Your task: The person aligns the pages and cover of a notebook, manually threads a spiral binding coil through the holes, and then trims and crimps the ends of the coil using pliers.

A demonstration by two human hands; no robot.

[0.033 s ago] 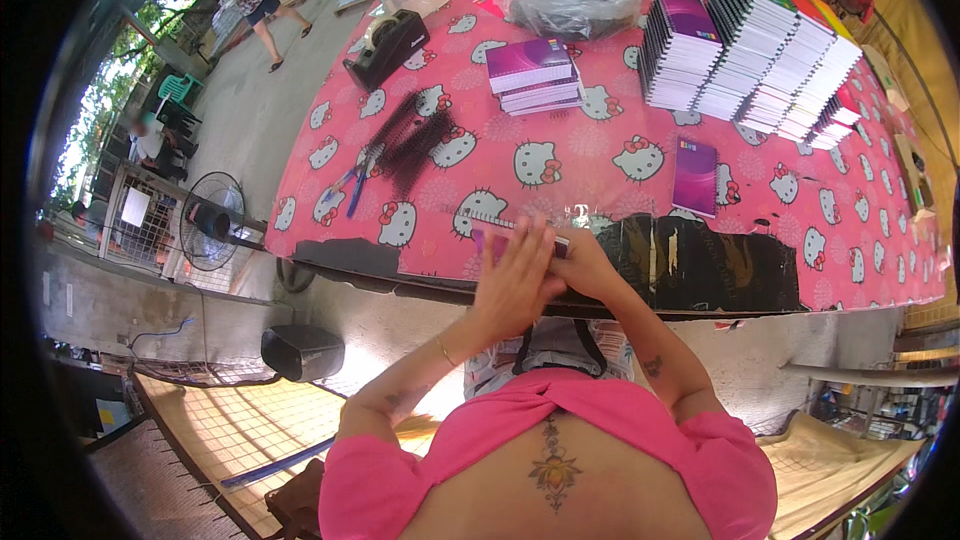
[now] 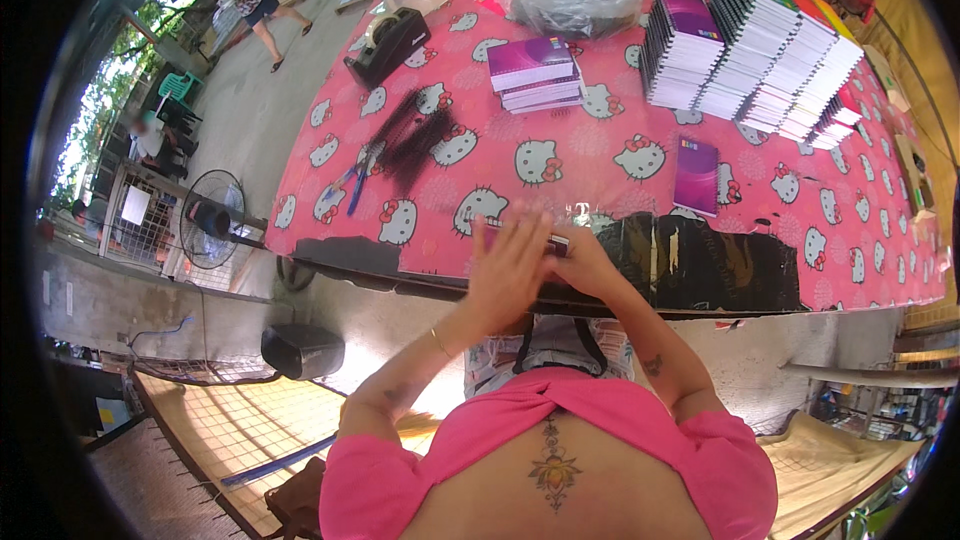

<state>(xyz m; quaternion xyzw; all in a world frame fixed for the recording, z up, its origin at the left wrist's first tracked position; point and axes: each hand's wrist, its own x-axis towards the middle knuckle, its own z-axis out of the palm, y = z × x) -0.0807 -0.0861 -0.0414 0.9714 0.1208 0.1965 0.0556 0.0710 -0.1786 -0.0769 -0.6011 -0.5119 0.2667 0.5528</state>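
Observation:
At the table's near edge, a small purple notebook (image 2: 489,236) lies mostly covered by my hands. My left hand (image 2: 508,265) rests across the top of it, fingers stretched out and slightly blurred. Closed on the notebook's right end is my right hand (image 2: 583,262). Another purple notebook (image 2: 695,180) lies flat to the right. A short stack of purple notebooks (image 2: 530,65) sits farther back. Loose black spiral coils (image 2: 415,135) lie left of centre, beside a blue-handled tool (image 2: 356,192) that looks like scissors or pliers.
Tall stacks of spiral notebooks (image 2: 755,55) stand at the back right. A clear plastic bag (image 2: 580,15) with black coils and a black tape dispenser (image 2: 390,48) are at the back. A fan (image 2: 210,222) and a black bin (image 2: 303,352) stand left. A person (image 2: 250,0) is in the background.
My left hand has shifted slightly upward and blurred over the notebook. My right hand stays at its right end.

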